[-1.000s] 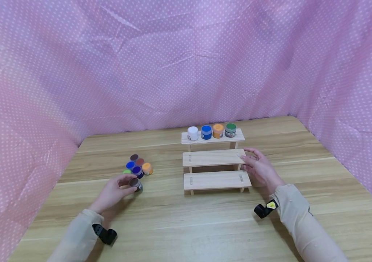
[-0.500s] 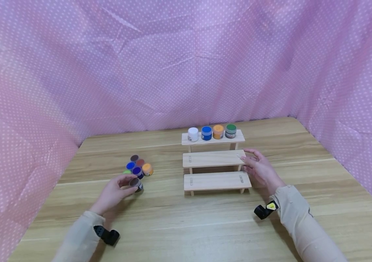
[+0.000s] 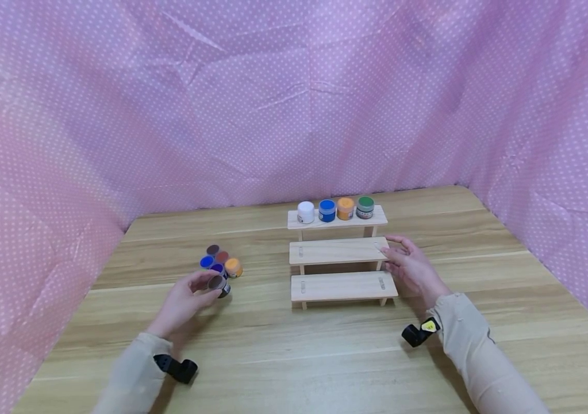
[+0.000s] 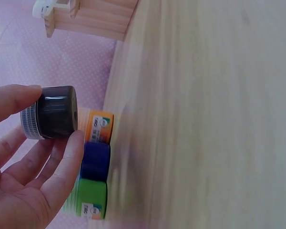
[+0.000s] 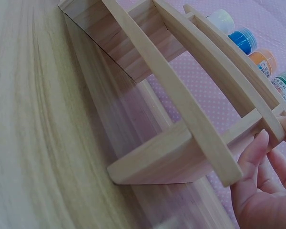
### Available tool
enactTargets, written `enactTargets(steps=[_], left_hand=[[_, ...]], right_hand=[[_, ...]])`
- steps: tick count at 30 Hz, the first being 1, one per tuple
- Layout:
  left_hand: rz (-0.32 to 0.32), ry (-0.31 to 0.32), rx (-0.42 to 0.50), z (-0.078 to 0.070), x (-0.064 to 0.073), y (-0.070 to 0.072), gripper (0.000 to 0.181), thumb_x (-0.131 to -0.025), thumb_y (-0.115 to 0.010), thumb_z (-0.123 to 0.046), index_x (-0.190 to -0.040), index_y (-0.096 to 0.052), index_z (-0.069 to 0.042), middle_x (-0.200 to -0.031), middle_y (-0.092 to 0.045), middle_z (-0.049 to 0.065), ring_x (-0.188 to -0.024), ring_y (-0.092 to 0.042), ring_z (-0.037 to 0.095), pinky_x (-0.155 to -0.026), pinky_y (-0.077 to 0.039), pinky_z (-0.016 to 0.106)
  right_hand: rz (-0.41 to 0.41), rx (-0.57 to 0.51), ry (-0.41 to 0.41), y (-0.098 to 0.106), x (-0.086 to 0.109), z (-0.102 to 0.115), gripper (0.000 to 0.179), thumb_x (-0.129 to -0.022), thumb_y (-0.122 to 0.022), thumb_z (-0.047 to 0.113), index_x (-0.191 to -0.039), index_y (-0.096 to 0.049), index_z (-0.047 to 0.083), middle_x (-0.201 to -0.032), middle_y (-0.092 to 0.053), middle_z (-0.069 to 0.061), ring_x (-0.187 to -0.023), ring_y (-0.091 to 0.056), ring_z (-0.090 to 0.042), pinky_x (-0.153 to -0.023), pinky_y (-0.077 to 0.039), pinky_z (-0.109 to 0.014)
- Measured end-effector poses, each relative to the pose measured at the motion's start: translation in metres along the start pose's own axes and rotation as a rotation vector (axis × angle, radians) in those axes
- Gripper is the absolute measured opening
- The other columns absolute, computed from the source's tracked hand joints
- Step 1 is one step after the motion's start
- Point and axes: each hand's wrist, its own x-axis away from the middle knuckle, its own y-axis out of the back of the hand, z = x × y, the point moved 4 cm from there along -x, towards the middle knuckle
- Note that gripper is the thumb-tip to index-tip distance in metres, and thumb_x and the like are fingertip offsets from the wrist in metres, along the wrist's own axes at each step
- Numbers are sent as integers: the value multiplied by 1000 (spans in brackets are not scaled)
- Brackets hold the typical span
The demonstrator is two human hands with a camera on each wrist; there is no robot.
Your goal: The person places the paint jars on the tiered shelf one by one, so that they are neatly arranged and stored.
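My left hand (image 3: 182,302) pinches a small dark paint jar (image 3: 218,286) between thumb and fingers. In the left wrist view, the jar (image 4: 57,112) is lifted off the table and tipped sideways in that camera's frame. Just beyond it stands a cluster of jars, including an orange one (image 3: 233,267), a navy one (image 4: 95,161) and a light green one (image 4: 92,198). My right hand (image 3: 415,270) grips the right end of the middle step of a three-tier wooden display rack (image 3: 335,251), its thumb (image 5: 262,143) against the step's edge.
On the rack's top step stand a white jar (image 3: 306,213), a blue jar (image 3: 327,211), an orange jar (image 3: 345,209) and a green jar (image 3: 365,207). A pink dotted cloth (image 3: 294,103) hangs behind the wooden table (image 3: 294,368).
My left hand has raised the dark jar slightly and shifted it a little right and away from me. The right hand keeps its hold on the rack.
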Motion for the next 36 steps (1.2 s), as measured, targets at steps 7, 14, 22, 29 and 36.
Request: enactTargets(steps=[7, 14, 22, 29, 36], left_hand=[[0, -18, 35, -9, 1, -7, 44, -84, -69, -24, -123, -55, -9, -130, -54, 14, -125, -46, 34, -105, -37, 51], [-31, -43, 44, -16, -1, -13, 44, -82, -70, -26, -122, -57, -11, -127, -56, 10, -122, -49, 29, -105, -37, 51], [-37, -57, 65, -28, -9, -19, 46, -83, -70, -27, -123, -56, -11, -127, -57, 9, -119, -51, 27, -102, -40, 46], [-8, -62, 93, -37, -16, -29, 45, -84, -69, -22, -124, -54, -9, -124, -58, 10, -121, -50, 30, -104, -38, 49], [14, -67, 110, -42, -22, -38, 44, -83, -69, -21, -123, -55, -10, -121, -60, 9, -120, -51, 28, -105, -38, 49]], right_hand=[[1, -1, 7, 0, 0, -1, 36, -91, -58, 12, -123, -42, 16, -85, -59, 8, -69, -56, -1, -65, -50, -12], [5, 16, 17, -1, 0, 0, 46, -92, -57, 13, -132, -35, 8, -87, -59, 9, -71, -56, -1, -66, -50, -12], [10, 31, 3, 0, -1, 0, 45, -92, -57, 12, -132, -36, 11, -91, -58, 7, -74, -57, -2, -69, -51, -13], [19, 47, -18, 1, -2, 2, 48, -91, -57, 11, -133, -34, 9, -93, -57, 7, -75, -57, -3, -70, -52, -13], [8, 85, -46, 3, -2, 5, 46, -90, -60, 15, -130, -38, 13, -96, -56, 7, -77, -58, -2, -73, -52, -13]])
